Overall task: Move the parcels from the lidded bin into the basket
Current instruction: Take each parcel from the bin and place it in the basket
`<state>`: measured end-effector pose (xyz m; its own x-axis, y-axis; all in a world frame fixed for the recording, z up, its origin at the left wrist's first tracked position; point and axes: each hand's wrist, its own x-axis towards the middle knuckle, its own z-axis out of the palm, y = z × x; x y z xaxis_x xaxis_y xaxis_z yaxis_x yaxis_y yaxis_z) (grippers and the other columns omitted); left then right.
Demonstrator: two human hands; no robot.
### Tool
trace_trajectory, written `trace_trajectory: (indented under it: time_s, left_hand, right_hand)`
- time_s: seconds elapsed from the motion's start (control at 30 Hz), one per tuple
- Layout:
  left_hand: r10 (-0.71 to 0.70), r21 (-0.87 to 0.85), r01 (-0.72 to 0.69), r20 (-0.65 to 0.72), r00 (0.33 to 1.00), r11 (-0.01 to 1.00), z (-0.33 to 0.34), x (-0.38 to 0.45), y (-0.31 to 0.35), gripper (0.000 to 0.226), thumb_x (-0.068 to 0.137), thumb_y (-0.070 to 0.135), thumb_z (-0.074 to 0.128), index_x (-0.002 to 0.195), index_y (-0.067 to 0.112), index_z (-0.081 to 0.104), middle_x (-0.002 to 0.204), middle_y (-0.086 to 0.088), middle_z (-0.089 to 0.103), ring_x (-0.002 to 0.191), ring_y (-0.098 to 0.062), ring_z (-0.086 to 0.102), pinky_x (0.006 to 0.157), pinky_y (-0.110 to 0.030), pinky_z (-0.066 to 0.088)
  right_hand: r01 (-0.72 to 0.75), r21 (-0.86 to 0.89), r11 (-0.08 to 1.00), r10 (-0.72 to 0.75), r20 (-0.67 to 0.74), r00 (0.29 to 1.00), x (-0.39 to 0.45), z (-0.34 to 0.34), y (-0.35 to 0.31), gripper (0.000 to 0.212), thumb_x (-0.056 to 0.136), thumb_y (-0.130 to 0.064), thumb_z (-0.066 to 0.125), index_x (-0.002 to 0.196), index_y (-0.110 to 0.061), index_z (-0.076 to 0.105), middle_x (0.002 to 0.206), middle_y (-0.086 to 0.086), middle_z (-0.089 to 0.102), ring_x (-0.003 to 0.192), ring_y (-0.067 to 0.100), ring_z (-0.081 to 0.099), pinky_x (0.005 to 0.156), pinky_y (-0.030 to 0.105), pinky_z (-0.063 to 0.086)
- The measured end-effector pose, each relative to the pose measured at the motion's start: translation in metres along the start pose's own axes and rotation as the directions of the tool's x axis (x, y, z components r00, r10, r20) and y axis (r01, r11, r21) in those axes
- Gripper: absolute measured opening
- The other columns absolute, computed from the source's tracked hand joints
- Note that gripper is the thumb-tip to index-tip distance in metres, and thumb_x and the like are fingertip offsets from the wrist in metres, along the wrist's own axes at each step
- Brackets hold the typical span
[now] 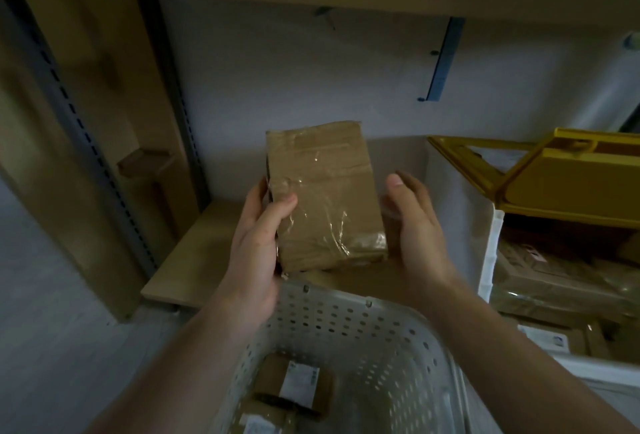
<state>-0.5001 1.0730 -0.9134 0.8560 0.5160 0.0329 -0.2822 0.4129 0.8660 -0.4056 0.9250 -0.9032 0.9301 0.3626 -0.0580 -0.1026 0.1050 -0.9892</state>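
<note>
Holding a taped brown parcel [325, 196] up in the air, the left hand [258, 243] has it firmly, thumb pressed across the front face and fingers wrapped round the back edge. The right hand [414, 226] is alongside, palm turned in toward the parcel's other edge, thumb up and fingers loosely spread; whether it actually touches the cardboard I cannot tell, so call it open and steadying at most.

That parcel sits just above and beyond the far rim of the white perforated basket [349, 326], not yet inside it. Down in the basket, near the bottom, there is already a small parcel with a white label [299, 385], and what looks like another label lower still, so some of the transfer is plainly done.

To the right of the basket stands the white bin [490, 253], its yellow lid [568, 184] tipped up and open. Inside it, more brown parcels [561, 278] lie stacked and jumbled, several at least, with a labelled one near the front.

So by my reading we are somewhere in the early-to-middle stretch: a couple in, one in hand about to go down, and a good pile in the bin to the right of the basket waiting its turn.
</note>
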Motion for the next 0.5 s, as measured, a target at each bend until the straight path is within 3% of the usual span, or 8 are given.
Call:
trace_trajectory:
  time_s: [0.1,0.23,0.5]
  left_hand:
    - [0.073,0.070,-0.079,0.080,0.994,0.994,0.005,-0.002,-0.004,0.052,0.089,0.025,0.061,0.141,0.026,0.053,0.129,-0.002,0.070,0.121,-0.022,0.066,0.101,-0.048,0.051]
    - [0.133,0.191,-0.162,0.157,0.979,0.968,0.006,-0.001,-0.009,0.049,0.099,0.027,0.055,0.147,0.027,0.048,0.138,-0.001,0.065,0.129,-0.022,0.060,0.112,-0.055,0.041]
    - [0.175,0.278,-0.207,0.136,0.975,0.938,0.012,-0.002,-0.015,0.045,0.098,0.030,0.050,0.142,0.036,0.050,0.131,0.009,0.068,0.124,-0.012,0.063,0.107,-0.047,0.049]
  right_hand:
    - [-0.254,0.135,0.958,0.224,0.209,0.952,0.004,-0.005,0.003,0.060,0.094,-0.068,0.049,0.128,-0.022,0.069,0.120,0.012,0.074,0.111,0.032,0.071,0.102,0.054,0.051]
    - [-0.231,0.160,0.960,0.204,0.171,0.964,0.008,-0.007,0.011,0.054,0.102,-0.059,0.041,0.116,-0.020,0.076,0.115,0.011,0.076,0.110,0.032,0.071,0.106,0.057,0.048]
    - [-0.225,0.117,0.967,0.213,0.101,0.972,0.007,-0.011,0.010,0.046,0.102,-0.055,0.043,0.118,-0.025,0.073,0.113,0.009,0.076,0.110,0.031,0.071,0.104,0.056,0.050]
